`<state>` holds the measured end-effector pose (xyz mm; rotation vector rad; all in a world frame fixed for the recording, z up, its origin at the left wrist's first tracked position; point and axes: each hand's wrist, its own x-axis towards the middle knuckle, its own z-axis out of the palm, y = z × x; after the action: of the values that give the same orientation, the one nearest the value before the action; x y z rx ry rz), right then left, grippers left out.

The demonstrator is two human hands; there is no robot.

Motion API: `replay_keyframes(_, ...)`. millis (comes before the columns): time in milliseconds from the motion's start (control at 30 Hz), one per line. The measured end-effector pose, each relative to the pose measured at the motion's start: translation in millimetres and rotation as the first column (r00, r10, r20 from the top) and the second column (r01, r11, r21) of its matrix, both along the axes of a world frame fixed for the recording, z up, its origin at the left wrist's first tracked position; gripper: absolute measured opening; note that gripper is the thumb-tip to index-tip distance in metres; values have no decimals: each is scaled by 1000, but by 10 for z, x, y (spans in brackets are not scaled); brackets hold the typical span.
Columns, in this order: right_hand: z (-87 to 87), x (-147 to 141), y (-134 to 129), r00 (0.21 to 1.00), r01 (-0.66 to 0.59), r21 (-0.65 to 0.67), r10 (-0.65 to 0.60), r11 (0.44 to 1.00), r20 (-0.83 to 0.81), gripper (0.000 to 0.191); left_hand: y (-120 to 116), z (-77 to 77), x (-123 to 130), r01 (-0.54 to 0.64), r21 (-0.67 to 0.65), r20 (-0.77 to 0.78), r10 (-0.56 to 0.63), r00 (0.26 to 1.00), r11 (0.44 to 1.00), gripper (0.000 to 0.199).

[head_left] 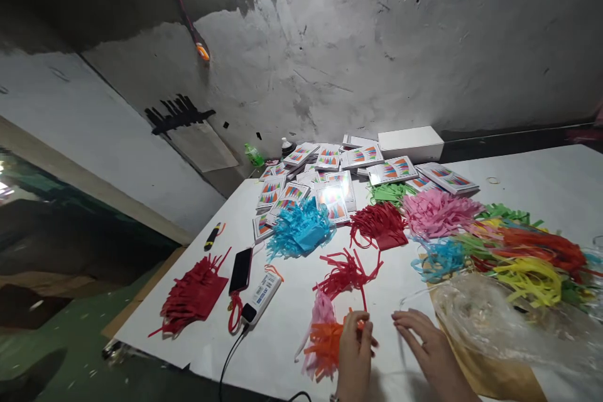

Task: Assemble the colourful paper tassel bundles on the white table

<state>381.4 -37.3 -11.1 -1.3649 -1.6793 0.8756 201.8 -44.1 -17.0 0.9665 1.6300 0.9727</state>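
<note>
My left hand (357,347) is closed at the near edge of the table, its fingers pinched on an orange paper tassel (325,345). Bits of orange show between the fingers. Pink fringed paper (323,309) lies against the orange one, with a loose red tassel (346,273) just beyond. To the right, my right hand (426,342) hovers with its fingers bent and fingertips close together. A thin pale strand runs near these fingertips; whether they grip it is hard to see. The two hands are a short way apart.
Fringed paper bundles in red (193,295), blue (301,229) and pink (440,212) lie around. Several printed packs (332,201) are heaped at the back beside a white box (409,143). A phone (241,271), a power bank (264,295) with cable and a clear plastic bag (513,320) flank the hands.
</note>
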Motion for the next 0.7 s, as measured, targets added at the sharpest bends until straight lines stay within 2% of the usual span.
replay_keyframes(67, -2, 161, 33, 993, 51, -129, -65, 990, -103, 31, 125, -103, -68, 68, 48, -210, -57, 976, 997, 27)
replay_keyframes(100, -2, 217, 40, 985, 59, -190, -88, 980, -151, 32, 185, -160, -92, 93, 47, -267, -77, 961, 995, 20)
replay_keyframes(200, -31, 311, 30, 968, 51, -269, -113, 962, -223, 39, 294, -295, -143, 130, 32, -365, -110, 925, 991, 5)
replay_keyframes(267, -73, 344, 7, 962, 68, -299, -143, 952, -234, 40, 286, -300, -185, 152, 57, -364, -121, 924, 987, 5)
replay_keyframes(333, -101, 362, -20, 957, 106, -313, -182, 944, -225, 36, 225, -216, -233, 173, 109, -320, -130, 938, 979, 8)
replay_keyframes(433, -38, 317, -57, 966, 126, -286, -184, 950, -184, 30, 100, 14, -267, 207, 188, -221, -164, 961, 960, 18)
replay_keyframes(567, 276, 96, -73, 975, 12, -224, -62, 975, -214, 32, -19, 235, -165, 259, 256, -45, -256, 966, 931, 31)
replay_keyframes(633, 443, -21, -53, 972, -70, -136, 37, 988, -231, 29, -44, 252, -85, 284, 300, 28, -307, 951, 911, 35)
replay_keyframes(700, 551, -98, -20, 972, -116, -46, 104, 992, -209, 24, -45, 229, -25, 301, 323, 39, -330, 943, 897, 38)
